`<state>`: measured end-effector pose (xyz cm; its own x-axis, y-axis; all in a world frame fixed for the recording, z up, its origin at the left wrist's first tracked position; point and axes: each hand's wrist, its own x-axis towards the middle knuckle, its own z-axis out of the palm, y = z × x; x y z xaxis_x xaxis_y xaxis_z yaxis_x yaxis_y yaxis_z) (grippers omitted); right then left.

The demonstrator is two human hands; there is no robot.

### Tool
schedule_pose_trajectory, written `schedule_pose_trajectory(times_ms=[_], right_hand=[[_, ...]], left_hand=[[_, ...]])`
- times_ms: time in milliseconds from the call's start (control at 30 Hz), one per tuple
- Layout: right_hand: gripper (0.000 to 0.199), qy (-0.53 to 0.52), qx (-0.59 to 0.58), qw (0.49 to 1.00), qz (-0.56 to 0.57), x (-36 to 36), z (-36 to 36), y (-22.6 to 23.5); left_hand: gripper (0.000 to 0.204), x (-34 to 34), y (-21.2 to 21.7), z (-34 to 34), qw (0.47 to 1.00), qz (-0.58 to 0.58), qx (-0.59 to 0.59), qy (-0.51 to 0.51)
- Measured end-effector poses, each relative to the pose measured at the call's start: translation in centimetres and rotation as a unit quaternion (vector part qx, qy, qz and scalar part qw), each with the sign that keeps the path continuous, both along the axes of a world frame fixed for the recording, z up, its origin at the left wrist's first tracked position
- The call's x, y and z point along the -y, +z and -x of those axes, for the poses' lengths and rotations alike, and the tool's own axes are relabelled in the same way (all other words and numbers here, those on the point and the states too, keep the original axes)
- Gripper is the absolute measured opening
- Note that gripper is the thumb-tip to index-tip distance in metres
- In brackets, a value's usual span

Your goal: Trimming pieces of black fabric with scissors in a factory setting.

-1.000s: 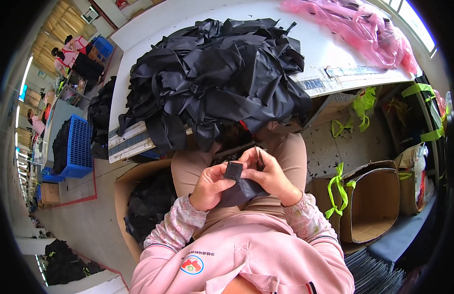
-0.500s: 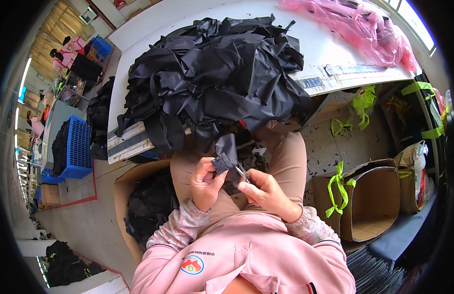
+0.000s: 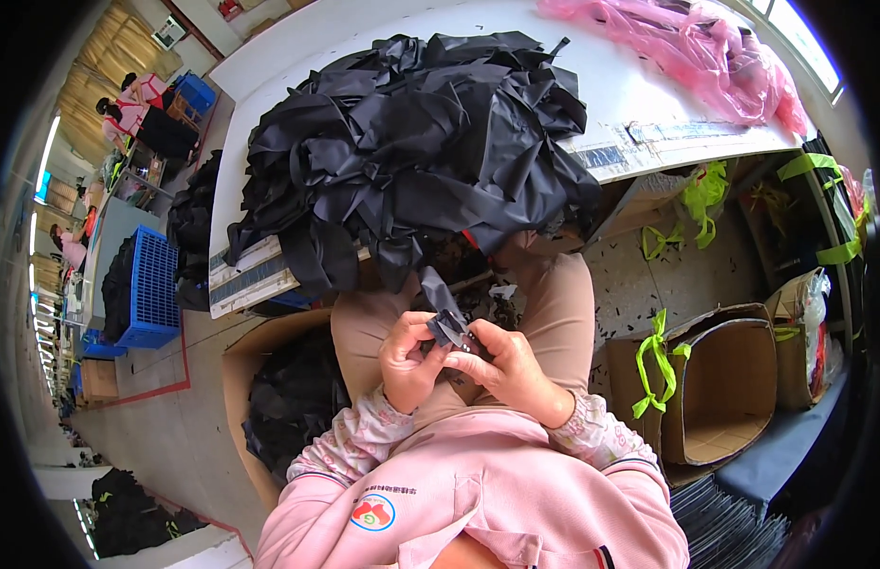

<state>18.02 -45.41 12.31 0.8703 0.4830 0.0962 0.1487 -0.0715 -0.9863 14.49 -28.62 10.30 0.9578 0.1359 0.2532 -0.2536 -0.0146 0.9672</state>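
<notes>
My left hand pinches the end of a black fabric strip above my lap. The strip's folded end lies between the fingers, and the rest hangs off toward the table. Close against it, my right hand is closed on a small metal cutting tool, seemingly thread snips, mostly hidden by the fingers. Both hands nearly touch at the strip's end. Beyond them, a big heap of black fabric pieces covers the front of the white table and hangs over its edge.
A cardboard box of black pieces stands by my left leg. To the right are an open cardboard box with a green ribbon and a stack of thin dark sheets. Pink plastic lies on the table. People work far left, past a blue crate.
My right hand has moved up and left against the strip's end, and the tool's bright blade shows less. The left hand has turned the strip's folded end and shifted slightly right.
</notes>
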Motion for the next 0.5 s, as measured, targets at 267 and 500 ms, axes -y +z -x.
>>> schedule_pose_trajectory(times_ms=[267,500], right_hand=[[0.028,0.005,-0.062,0.998,-0.011,0.4,0.1,0.5],[0.032,0.01,-0.046,0.999,0.004,0.4,-0.1,0.9]], left_hand=[[0.013,0.0,0.2,0.0,1.0,-0.021,0.01,0.008],[0.015,-0.3,-0.1,0.1,0.997,-0.068,0.025,-0.007]])
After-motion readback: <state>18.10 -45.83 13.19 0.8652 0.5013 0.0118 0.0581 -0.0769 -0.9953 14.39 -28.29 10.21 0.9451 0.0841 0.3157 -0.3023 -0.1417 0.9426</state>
